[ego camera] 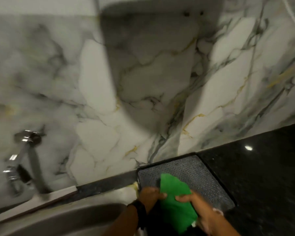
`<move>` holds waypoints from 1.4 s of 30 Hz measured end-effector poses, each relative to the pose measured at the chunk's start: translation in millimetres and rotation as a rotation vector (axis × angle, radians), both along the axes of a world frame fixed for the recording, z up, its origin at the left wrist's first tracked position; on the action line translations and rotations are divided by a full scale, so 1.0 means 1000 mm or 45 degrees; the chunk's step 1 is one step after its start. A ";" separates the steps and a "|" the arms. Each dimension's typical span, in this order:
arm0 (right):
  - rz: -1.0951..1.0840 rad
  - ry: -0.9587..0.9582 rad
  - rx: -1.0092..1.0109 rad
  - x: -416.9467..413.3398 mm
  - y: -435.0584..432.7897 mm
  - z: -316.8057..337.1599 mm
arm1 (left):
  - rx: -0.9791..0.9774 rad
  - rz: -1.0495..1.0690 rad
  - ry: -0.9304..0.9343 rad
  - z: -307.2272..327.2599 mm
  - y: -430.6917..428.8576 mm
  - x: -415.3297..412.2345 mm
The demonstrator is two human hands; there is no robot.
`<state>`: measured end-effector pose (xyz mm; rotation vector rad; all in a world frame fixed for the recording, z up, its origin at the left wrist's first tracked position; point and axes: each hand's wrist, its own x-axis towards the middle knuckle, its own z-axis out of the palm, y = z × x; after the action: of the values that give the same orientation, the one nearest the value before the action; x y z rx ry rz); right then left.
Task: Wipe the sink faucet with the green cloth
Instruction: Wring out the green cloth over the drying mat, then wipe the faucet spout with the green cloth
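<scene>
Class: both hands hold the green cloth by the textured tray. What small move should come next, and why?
Probably carry the green cloth, gripped by the left hand and right hand, leftward over the sink toward the faucet: cloth and faucet are far apart, no wiping begun.

- Both hands are gripping the green cloth (174, 200) over a dark textured tray (203, 174): left hand (152, 195) on its left edge, right hand (192, 201) on its right.
- The chrome faucet (22, 155) is jutting from the marble wall (143, 82), well apart, above the sink (66, 217).
</scene>
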<state>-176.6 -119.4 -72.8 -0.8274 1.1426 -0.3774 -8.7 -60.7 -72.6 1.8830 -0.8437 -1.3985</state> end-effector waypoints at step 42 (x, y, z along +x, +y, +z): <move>0.392 -0.554 0.311 0.453 0.154 0.114 | -1.182 -0.377 -3.385 0.377 0.143 0.476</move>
<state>276.2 34.9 41.7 -0.6515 0.6283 -0.1452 467.8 82.7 304.9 1.5389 -1.9479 2.1509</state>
